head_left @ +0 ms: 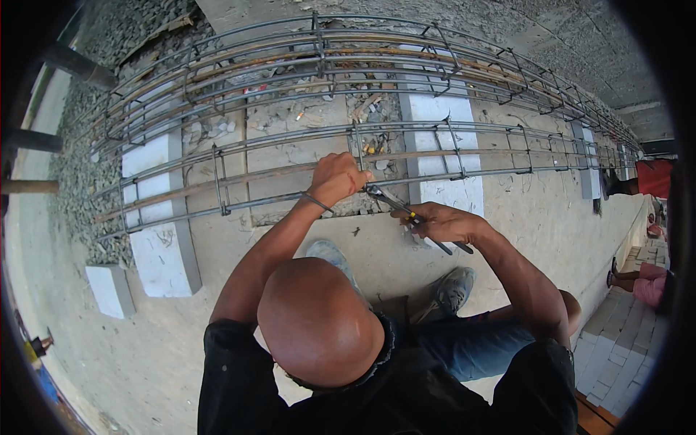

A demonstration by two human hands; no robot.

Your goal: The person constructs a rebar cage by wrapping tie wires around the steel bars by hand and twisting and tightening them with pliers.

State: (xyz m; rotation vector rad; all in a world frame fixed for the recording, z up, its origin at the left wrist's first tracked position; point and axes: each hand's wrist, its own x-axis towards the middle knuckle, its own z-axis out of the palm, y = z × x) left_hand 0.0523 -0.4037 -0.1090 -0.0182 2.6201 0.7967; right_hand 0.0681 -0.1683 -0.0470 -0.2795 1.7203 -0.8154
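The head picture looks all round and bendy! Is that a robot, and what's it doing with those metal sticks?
No robot here, just a person with two bare hands. A wide fisheye camera worn on the head looks down, and its lens bends straight edges near the rim. The metal sticks are steel bars with square-shaped hoops, making long rebar cages. They rest across white blocks on a concrete floor. The right hand holds pliers with their tips at the nearer cage. The left hand is right beside those tips, but what its fingers hold is hidden.
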